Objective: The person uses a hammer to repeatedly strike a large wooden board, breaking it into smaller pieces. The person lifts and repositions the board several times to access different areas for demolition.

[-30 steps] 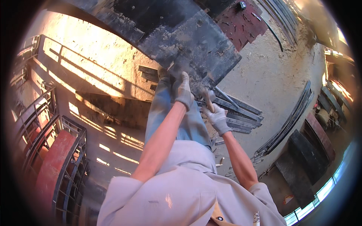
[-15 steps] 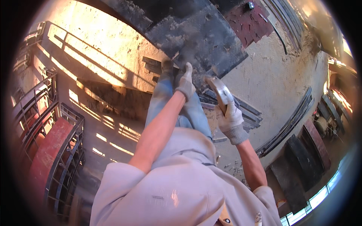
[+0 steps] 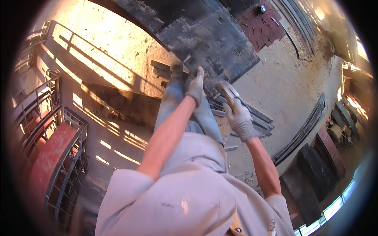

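My left hand (image 3: pixel 194 87), in a pale knit work glove, is held out over my legs near the close edge of a large dark sheet (image 3: pixel 220 39). Its thumb points away from me and the fingers curl underneath; whatever they grip is hidden. To the right, my gloved right hand (image 3: pixel 239 117) is closed around a hammer (image 3: pixel 229 91), whose metal head points up and left toward the sheet's near corner. Below the hammer lies a stack of dark strips (image 3: pixel 258 120) on the ground.
Short dark strips (image 3: pixel 159 70) lie by my boot (image 3: pixel 176 69). A reddish board (image 3: pixel 262 27) with scattered bits sits at the far right of the sheet. Long dark bars (image 3: pixel 303 131) rest on the right. Metal frames with a red curved panel (image 3: pixel 53 151) stand at the left.
The hammer and my right hand have shifted slightly, with the hammer turned a little. My left hand sits slightly farther right. The sheet stays where it was.
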`<state>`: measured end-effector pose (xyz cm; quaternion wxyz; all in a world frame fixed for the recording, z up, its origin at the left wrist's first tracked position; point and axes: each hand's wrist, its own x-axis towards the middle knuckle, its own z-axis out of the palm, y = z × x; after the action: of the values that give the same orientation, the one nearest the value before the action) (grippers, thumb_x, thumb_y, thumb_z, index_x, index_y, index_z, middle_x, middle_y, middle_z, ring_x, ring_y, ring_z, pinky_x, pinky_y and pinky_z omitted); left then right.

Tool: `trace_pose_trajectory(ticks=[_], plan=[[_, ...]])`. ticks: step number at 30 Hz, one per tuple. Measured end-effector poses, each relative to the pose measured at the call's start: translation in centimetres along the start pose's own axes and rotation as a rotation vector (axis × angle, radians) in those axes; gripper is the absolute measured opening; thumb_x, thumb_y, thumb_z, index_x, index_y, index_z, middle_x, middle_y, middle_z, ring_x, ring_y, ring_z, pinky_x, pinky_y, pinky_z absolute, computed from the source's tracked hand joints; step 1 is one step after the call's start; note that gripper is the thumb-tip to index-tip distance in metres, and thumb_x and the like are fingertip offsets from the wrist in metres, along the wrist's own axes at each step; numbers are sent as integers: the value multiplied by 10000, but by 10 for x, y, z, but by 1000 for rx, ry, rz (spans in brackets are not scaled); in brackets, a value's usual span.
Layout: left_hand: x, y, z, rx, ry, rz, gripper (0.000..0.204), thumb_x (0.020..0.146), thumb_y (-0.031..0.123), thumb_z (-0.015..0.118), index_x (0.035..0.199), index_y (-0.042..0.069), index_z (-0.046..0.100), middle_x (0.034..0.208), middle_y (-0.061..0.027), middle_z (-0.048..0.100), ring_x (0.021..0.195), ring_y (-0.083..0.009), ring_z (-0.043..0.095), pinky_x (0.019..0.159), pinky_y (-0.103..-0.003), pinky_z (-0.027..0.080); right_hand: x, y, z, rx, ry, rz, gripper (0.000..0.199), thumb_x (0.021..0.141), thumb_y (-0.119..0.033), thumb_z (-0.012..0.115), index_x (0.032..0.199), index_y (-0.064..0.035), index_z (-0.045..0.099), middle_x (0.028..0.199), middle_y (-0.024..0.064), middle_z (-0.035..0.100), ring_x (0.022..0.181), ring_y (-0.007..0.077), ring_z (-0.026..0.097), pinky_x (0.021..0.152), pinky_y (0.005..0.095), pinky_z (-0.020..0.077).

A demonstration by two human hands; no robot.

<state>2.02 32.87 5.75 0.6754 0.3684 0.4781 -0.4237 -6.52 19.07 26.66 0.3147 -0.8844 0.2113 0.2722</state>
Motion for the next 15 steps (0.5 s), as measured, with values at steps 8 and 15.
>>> trace_pose_trajectory(ticks=[8,15], plan=[[16,7,3,34,-7,-41,805,959,699,586,1466,78,521,1414,-149,597,1240,-313,611,1008,-544,533,-12,12,8,-139,-22,-9,353,1019,-317,626,1207,-20,591,884,280,707,761,442,706,633,538,542],[9,-4,0,96,-90,32,947,920,811,519,1521,79,498,1589,-166,434,1451,-366,432,1090,-654,435,2,-11,-1,-146,6,-73,300,1001,-301,650,1008,-15,560,789,246,686,763,453,695,653,549,542]])
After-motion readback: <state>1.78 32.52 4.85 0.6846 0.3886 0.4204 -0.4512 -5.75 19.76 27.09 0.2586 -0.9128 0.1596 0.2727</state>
